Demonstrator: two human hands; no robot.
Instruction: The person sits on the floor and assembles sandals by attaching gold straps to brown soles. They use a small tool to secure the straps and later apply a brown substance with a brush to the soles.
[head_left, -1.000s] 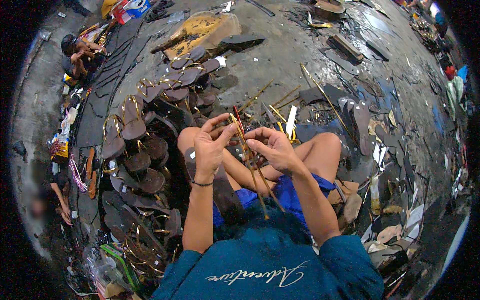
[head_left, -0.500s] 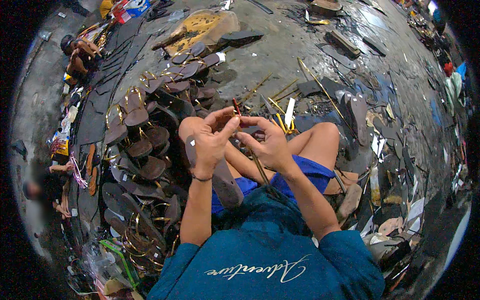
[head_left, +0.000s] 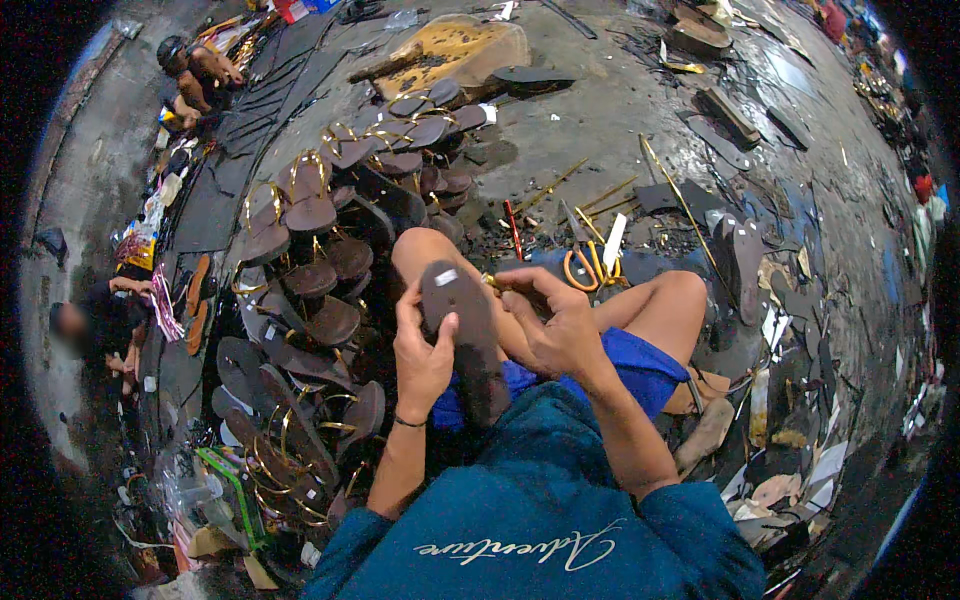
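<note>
Dark brown flat sandal sole (head_left: 468,335): held upright over the lap, centre of scene. Left hand (head_left: 422,352) wrapped around its left edge; right hand (head_left: 548,318) pinching a thin gold strap (head_left: 489,281) at its top right edge. Pile of brown soles with gold straps (head_left: 310,300): crowding the left. Orange-handled scissors (head_left: 585,262): just beyond the knees. Grey concrete floor (head_left: 600,120): barest at the far centre.

Pretty cramped here. The left side is walled off by a heap of dark sandals with gold straps (head_left: 310,300), stacked right up to the knee. Far ahead, orange-handled scissors (head_left: 590,265) and gold strips (head_left: 560,185) litter the floor (head_left: 600,110); bare concrete opens beyond them. The right is strewn with sole offcuts (head_left: 790,330).
</note>
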